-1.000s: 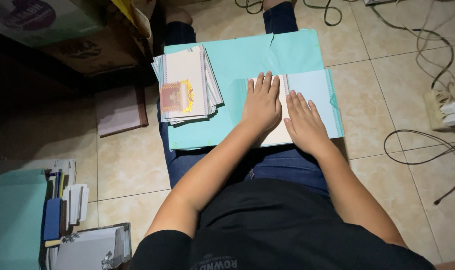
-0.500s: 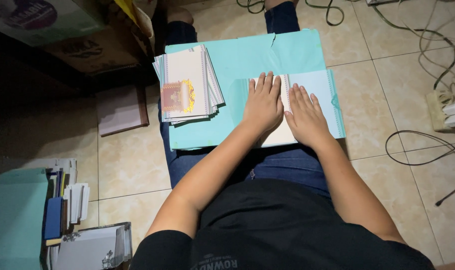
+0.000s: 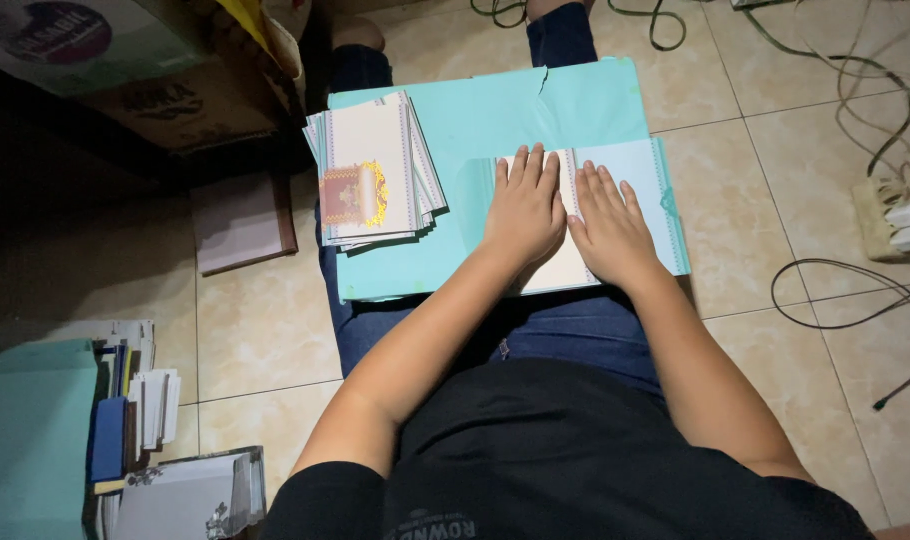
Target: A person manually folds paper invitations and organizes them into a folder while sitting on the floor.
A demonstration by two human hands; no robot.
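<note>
Neither hand has moved: left hand (image 3: 524, 208) and right hand (image 3: 607, 222) stay flat, open, pressing the pale folded card (image 3: 630, 170) on the turquoise folder (image 3: 495, 110), right of the card stack (image 3: 370, 170).

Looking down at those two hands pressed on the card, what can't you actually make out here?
- Head view: the middle of the folded card lies under the left hand and right hand, so its design there is hidden.
- The lower cards in the stack are covered by the top one.
- The cardboard box sits in shadow and runs off the top edge.
- The cables run off the right edge.
</note>
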